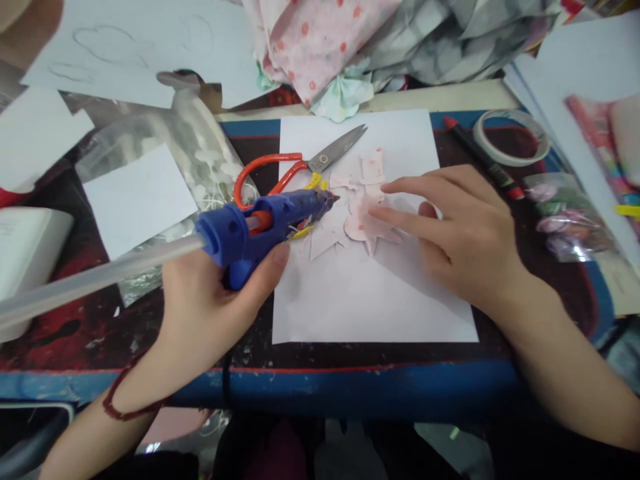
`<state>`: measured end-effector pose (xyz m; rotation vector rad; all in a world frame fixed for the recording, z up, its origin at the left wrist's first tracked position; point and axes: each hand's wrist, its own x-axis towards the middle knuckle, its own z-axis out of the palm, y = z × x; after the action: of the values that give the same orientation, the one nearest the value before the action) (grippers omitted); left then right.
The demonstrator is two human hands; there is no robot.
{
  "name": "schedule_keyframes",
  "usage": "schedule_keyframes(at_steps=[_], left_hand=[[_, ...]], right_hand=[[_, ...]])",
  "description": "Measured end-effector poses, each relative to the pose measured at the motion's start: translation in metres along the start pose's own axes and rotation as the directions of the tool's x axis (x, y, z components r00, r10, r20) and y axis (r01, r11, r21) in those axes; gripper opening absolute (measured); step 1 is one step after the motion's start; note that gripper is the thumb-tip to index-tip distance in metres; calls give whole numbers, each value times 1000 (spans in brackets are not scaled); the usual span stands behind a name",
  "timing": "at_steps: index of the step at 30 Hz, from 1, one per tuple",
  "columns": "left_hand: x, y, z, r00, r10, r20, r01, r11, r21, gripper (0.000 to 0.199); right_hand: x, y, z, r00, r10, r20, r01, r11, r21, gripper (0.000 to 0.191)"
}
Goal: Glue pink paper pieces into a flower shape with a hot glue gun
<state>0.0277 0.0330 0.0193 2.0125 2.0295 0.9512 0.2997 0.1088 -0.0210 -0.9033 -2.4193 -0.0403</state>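
Note:
My left hand [220, 293] is wrapped round a blue glue gun [260, 230] with a long translucent glue stick in its back. The gun's tip points right, just beside some pink dotted paper cutouts [363, 223]. They lie on a white sheet [370, 300]. My right hand [450, 227] is over the right part of the sheet, its index and middle fingers stretched out and touching the cutouts, with the other fingers bent. Scissors [324, 160] with orange handles lie spread behind the gun, on the sheet's upper left.
Right of the sheet lie a black and red marker [483, 159], a tape roll [513, 160] and a small bag of beads [570, 217]. On the left are a plastic bag [200, 127] and a white card [140, 200]. Crumpled pink dotted cloth [320, 43] lies at the back.

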Motion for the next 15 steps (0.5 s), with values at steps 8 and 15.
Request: schedule_keyframes(at_steps=[8, 15], left_hand=[[0, -4, -1, 990, 140, 28, -142, 985, 101, 39], [0, -2, 0, 989, 146, 25, -148, 986, 77, 34]], right_hand=[[0, -1, 1, 998, -49, 42, 49, 999, 3, 46], [1, -3, 0, 991, -86, 103, 92, 995, -48, 44]])
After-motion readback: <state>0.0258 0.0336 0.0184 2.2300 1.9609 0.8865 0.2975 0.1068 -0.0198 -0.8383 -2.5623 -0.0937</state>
